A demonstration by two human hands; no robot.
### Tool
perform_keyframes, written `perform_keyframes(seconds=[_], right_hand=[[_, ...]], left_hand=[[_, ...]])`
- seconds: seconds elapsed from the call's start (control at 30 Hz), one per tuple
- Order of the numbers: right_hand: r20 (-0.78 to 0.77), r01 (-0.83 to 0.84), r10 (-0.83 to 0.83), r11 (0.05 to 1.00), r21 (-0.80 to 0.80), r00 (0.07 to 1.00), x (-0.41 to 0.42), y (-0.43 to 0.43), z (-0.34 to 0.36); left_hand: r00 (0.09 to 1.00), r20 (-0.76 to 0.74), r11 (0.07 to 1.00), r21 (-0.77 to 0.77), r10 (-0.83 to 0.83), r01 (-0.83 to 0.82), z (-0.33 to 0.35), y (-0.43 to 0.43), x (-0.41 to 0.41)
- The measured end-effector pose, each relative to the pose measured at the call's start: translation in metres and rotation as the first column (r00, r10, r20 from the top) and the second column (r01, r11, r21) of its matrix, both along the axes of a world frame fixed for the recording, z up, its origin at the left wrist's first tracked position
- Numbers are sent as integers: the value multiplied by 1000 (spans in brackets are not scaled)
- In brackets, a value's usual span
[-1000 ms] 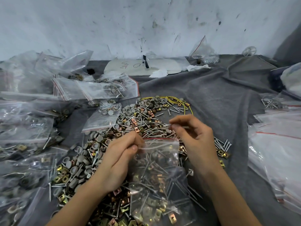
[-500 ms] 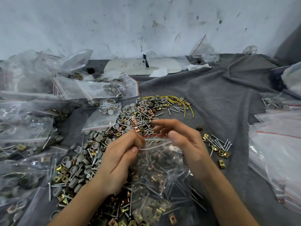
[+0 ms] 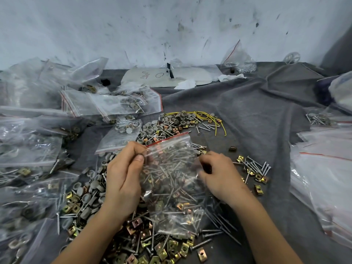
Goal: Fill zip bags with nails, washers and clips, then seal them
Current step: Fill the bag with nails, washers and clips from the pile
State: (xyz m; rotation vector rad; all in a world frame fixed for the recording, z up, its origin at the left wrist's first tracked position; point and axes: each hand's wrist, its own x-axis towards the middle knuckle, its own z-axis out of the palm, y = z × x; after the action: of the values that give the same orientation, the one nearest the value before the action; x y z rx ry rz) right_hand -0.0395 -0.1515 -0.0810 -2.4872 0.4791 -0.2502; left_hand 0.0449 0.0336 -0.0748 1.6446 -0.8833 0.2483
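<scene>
1. The left hand [image 3: 123, 178] pinches the upper left corner of a clear zip bag [image 3: 171, 168] between the thumb and the curled fingers, just below the bag's red zip strip [image 3: 169, 140].
2. The right hand [image 3: 219, 174] is at the right edge of the same bag with its fingers curled. The fingertips are blurred behind the plastic, so I cannot tell if they really grip it.
3. The bag stands between the two hands, with its mouth up and tilted to the right, and its bottom rests on the pile of loose parts near the person.
4. Many nails and some copper-coloured clips show through the plastic. Which ones are inside and which ones lie under it is not clear in the lower part.
5. Under and around the bag lie loose grey washers [image 3: 91, 189], brass clips [image 3: 171, 246] and nails [image 3: 255, 166], all on a grey cloth [image 3: 257, 111].
6. A yellow wire [image 3: 209, 116] lies at the far edge of the pile.
7. On the left there is a heap of filled zip bags [image 3: 114, 103].
8. On the right there is a stack of flat bags [image 3: 323, 168] with red strips.
9. At the back, near the stained wall [image 3: 171, 25], lies a white board [image 3: 171, 77] with handwriting on it.
</scene>
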Motion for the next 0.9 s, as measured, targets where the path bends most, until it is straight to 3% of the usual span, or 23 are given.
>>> perform_keyframes(seconds=[0.3,0.53,0.77,0.9], right_hand=[[-54,-129,130,991,24,990,-5,-1,6],[-45,-137,137,991,-2,990,-2,0,3],[41,-164,166,986,-38,985,1,5,2],[-22,-203,203,979,-10,979,-3,2,4]], left_hand=[[997,-68,995,-85,41,-46,2,0,-1],[996,-85,995,-92,24,-32,0,0,0],[995,-97,994,-96,35,-45,-4,1,1],[994,-99,993,-110,38,-49,-4,1,2]])
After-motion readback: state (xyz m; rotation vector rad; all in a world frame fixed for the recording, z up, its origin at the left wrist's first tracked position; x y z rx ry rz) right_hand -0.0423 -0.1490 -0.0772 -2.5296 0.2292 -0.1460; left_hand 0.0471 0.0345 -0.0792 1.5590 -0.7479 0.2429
